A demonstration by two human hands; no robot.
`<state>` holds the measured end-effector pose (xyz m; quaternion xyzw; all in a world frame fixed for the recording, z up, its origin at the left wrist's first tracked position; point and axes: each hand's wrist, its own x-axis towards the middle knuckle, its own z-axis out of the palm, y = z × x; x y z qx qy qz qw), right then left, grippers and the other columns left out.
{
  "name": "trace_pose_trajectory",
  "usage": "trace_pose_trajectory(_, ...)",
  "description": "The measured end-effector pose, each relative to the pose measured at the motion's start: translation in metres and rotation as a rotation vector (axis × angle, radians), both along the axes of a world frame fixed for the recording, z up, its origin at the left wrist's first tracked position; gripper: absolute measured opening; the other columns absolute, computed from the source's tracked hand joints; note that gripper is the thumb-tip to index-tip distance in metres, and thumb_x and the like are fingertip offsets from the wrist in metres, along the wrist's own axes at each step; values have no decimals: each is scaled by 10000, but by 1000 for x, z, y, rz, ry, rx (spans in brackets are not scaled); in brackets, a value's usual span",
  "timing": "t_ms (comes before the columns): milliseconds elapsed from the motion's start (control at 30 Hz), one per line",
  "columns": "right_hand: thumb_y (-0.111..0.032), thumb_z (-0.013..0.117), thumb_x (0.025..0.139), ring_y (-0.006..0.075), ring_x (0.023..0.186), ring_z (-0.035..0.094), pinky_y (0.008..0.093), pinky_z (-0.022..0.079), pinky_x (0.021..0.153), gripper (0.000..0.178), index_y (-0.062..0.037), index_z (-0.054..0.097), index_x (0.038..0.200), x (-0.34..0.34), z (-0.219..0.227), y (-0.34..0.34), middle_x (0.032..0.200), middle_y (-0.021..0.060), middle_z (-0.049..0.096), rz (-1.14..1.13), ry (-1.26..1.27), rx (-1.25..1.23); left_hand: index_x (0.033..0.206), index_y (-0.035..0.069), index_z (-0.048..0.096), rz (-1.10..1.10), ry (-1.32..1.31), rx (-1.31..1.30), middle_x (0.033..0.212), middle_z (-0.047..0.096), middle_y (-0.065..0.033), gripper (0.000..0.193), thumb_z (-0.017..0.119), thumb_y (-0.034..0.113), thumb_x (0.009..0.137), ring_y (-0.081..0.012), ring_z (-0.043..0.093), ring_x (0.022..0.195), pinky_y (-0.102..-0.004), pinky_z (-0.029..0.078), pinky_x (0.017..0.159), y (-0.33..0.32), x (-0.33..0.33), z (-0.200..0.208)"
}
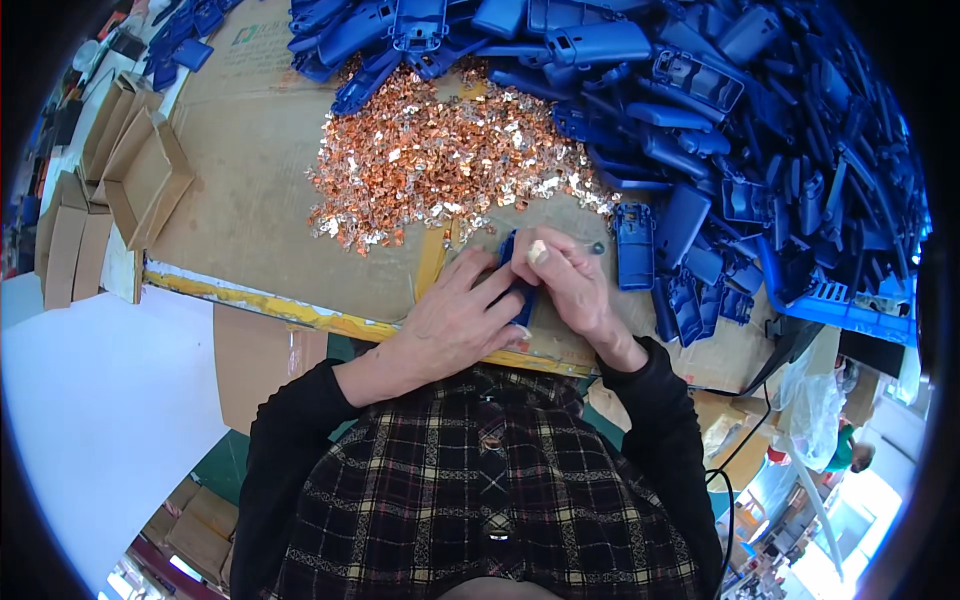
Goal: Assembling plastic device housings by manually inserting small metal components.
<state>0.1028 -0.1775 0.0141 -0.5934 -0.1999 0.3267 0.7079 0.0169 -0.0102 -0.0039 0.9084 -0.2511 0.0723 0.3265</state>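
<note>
At the table's near edge my left hand (455,310) presses a blue plastic casing (523,308) against the cardboard, fingers bent over its left side. Much of that casing is hidden under both hands. My right hand (570,283) is closed above its upper end, with a pale wrap round the thumb. What its fingers pinch cannot be made out; a small dark round end (598,248) shows just beside the knuckles. Beyond my hands lies a wide heap of small copper-coloured metal pieces (450,150). Another blue casing (635,245) lies open side up to the right of my right hand.
A large pile of blue casings (690,110) covers the far and right side, some in a blue basket (840,295). Open cardboard trays (150,180) stand at the left. Yellow tape edges the cardboard-covered table (250,220). A black cable (730,480) hangs at the lower right.
</note>
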Motion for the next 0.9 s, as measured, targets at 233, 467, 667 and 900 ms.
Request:
trace_pose_trajectory(233, -276, 422, 1020, 135, 696, 367, 300, 315, 677, 373, -48, 422, 725, 10, -20, -1, 718, 25, 420, -51, 77, 150, 1041, 33, 580, 4, -21, 34, 1238, 518, -153, 450, 760, 316, 740, -371, 479, 1168, -529, 361, 1085, 0, 1, 2)
trace_pose_trajectory(467, -312, 435, 1025, 150, 702, 383, 304, 342, 702, 398, -28, 459, 747, 9, -24, 6, 727, 54, 454, -183, 112, 267, 1041, 25, 583, -6, -22, 32, 1248, 520, -154, 463, 764, 318, 733, -373, 484, 1165, -538, 377, 1070, 0, -1, -1)
trace_pose_trajectory(667, -311, 441, 1033, 123, 727, 389, 279, 334, 700, 375, -31, 492, 790, 10, -20, 1, 753, 26, 451, -39, 19, 118, 1038, 14, 582, -4, -22, 26, 1237, 522, -156, 477, 769, 316, 719, -389, 477, 1163, -509, 385, 1069, -1, 0, 4)
trace_pose_trajectory(900, -260, 422, 1037, 98, 710, 373, 263, 334, 659, 348, -36, 498, 781, 10, -11, -1, 758, 2, 440, 133, -250, -102, 1068, 15, 570, 18, -61, 64, 1231, 519, -157, 494, 760, 317, 727, -402, 460, 1176, -496, 388, 1058, -1, 1, -1)
